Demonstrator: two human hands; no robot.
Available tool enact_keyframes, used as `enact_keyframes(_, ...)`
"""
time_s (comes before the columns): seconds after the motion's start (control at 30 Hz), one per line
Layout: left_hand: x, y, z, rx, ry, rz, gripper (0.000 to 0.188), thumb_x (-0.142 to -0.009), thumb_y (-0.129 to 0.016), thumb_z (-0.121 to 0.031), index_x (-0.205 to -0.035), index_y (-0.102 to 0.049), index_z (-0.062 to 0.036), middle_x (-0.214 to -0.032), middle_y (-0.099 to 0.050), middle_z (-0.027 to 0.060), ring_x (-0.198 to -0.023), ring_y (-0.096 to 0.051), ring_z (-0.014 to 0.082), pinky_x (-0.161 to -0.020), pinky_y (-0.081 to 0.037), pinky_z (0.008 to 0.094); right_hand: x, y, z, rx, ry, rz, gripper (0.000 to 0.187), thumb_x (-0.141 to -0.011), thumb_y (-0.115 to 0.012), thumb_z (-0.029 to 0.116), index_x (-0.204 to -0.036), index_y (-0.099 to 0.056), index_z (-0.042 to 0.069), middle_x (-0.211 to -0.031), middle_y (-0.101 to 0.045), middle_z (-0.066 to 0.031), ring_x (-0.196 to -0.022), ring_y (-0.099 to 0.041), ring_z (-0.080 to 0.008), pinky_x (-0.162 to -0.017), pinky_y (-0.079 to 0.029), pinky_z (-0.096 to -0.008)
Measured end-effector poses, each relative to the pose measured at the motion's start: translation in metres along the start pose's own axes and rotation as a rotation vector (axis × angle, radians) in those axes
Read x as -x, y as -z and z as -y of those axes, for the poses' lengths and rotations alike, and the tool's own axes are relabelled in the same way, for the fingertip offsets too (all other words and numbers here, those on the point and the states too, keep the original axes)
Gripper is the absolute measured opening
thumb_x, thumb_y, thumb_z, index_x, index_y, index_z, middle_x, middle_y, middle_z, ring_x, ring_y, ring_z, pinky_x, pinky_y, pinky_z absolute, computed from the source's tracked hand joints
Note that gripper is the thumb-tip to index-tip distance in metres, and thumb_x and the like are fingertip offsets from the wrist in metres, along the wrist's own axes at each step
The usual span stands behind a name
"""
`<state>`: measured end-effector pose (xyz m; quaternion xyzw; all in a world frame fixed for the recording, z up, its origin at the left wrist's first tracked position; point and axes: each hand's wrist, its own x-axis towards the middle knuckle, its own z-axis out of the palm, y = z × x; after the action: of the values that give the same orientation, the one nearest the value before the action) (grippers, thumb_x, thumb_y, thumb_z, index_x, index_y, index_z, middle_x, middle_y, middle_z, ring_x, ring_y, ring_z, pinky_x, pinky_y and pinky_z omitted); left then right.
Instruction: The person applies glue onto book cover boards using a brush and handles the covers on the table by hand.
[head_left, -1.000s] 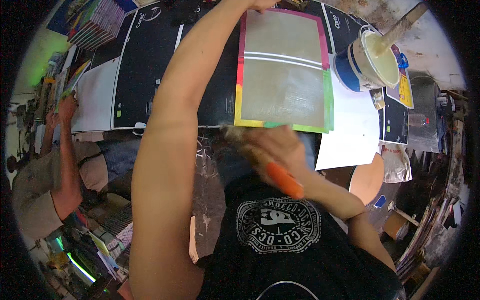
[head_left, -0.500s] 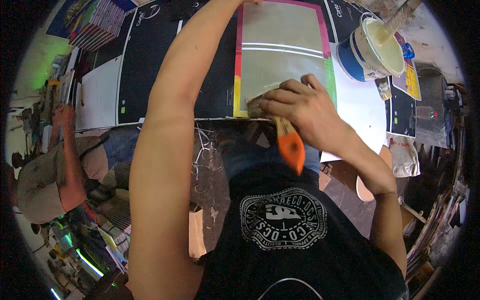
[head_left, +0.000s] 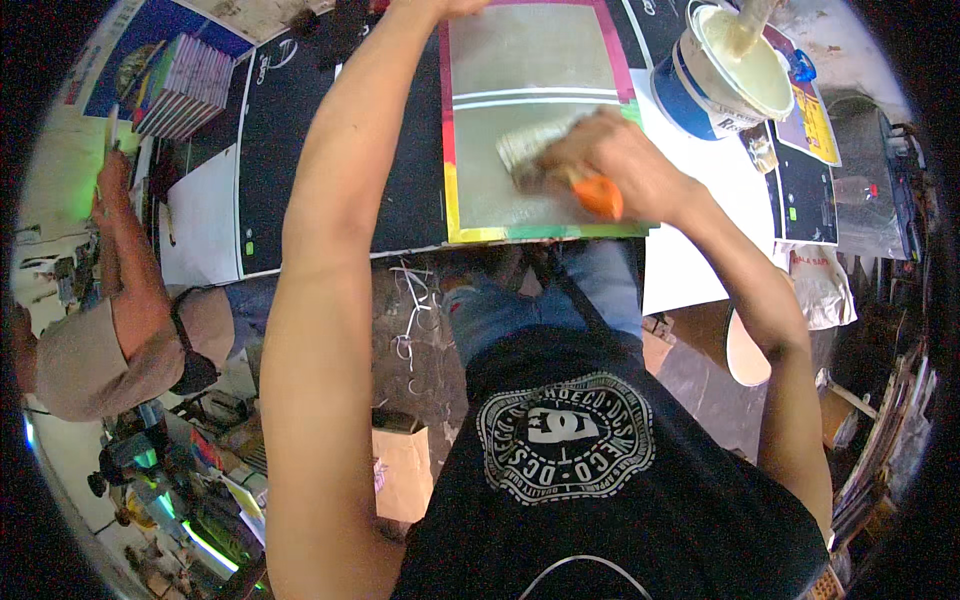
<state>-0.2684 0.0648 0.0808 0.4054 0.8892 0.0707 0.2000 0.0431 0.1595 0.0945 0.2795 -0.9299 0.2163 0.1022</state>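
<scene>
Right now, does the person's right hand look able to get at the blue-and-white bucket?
Probably yes: the bucket stands close to the right hand, with nothing visible blocking the way. That hand holds a paintbrush, though, so gripping the bucket might mean setting it down first.

a black tabletop (head_left: 275,150) with thin white lines across it fills the upper part of the view. on it lies a grey-beige rectangular panel with a pink, red, yellow and green border (head_left: 530,60). just right of this, a large plain white sheet (head_left: 690,220) juts past the front edge, near a round blue-and-white bucket (head_left: 685,90). at the left are a smaller white sheet (head_left: 203,215) and a stack of books with pale page edges (head_left: 187,95).
</scene>
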Motion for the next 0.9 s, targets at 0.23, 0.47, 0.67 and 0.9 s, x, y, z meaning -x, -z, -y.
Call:
enact_keyframes(0.23, 0.000, -0.002, 0.000, -0.026, -0.005, -0.024, 0.075, -0.093, -0.028, -0.064, -0.128, -0.054, -0.0037, -0.129, -0.053, 0.0170, -0.120, -0.048, 0.0338, -0.103, -0.033, 0.0494, 0.044, 0.065, 0.061, -0.032, -0.087, 0.277, 0.023, -0.073, -0.059, 0.017, -0.095, -0.066, 0.011, -0.081, -0.062, -0.0083, -0.085, -0.061, -0.0269, -0.079, -0.044, -0.0405)
enact_keyframes(0.47, -0.008, -0.013, 0.008, -0.067, -0.015, -0.079, 0.072, -0.094, -0.030, -0.062, -0.126, -0.056, -0.0030, -0.126, -0.055, 0.0174, -0.116, -0.051, 0.0345, -0.101, -0.036, 0.0495, 0.003, 0.048, -0.040, 0.196, 0.044, 0.137, 0.021, -0.088, -0.055, 0.022, -0.100, -0.069, 0.011, -0.108, -0.067, -0.0046, -0.105, -0.059, -0.0221, -0.091, -0.035, -0.0426)
enact_keyframes(0.67, 0.001, -0.011, 0.015, -0.106, -0.038, -0.176, 0.070, -0.095, -0.032, -0.061, -0.124, -0.057, -0.0023, -0.123, -0.057, 0.0177, -0.113, -0.054, 0.0350, -0.099, -0.038, 0.0496, 0.074, 0.073, 0.034, 0.026, -0.153, 0.429, 0.028, -0.071, -0.061, 0.024, -0.097, -0.068, 0.013, -0.097, -0.068, -0.0049, -0.094, -0.061, -0.0219, -0.086, -0.038, -0.0437)
enact_keyframes(0.9, 0.155, -0.074, -0.009, 0.291, -0.341, -0.628, 0.037, -0.087, -0.059, -0.036, -0.105, -0.058, -0.0035, -0.106, -0.056, 0.0148, -0.104, -0.054, 0.0345, -0.090, -0.039, 0.0473, 0.120, 0.104, 0.083, -0.065, -0.822, -0.375, 0.018, -0.080, -0.075, 0.016, -0.088, -0.069, 0.001, -0.087, -0.070, -0.0061, -0.078, -0.064, -0.0143, -0.067, -0.050, -0.0284)
